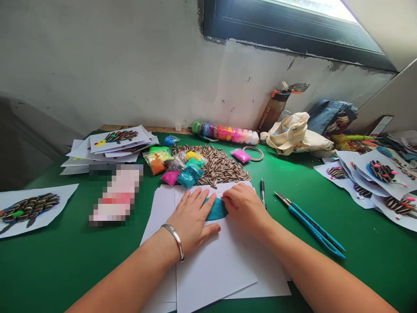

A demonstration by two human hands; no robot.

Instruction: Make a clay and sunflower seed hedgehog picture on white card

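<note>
Blue clay (216, 210) on paper (211, 271), looks bare so far, seeds (224, 170) piled behind; L hand (190, 219) flat, released; R hand (245, 208) curled, can't tell grip.

Brown bottle (274, 108): "BE YOUNGER" (small lettering, probably complete).

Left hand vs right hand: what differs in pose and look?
The left hand lies flattened, fingers spread; the right hand is curled, fingertips drawn together. The left has a silver bangle at its wrist; the right has none. Both are at the flat blue patch on the white paper.
</note>
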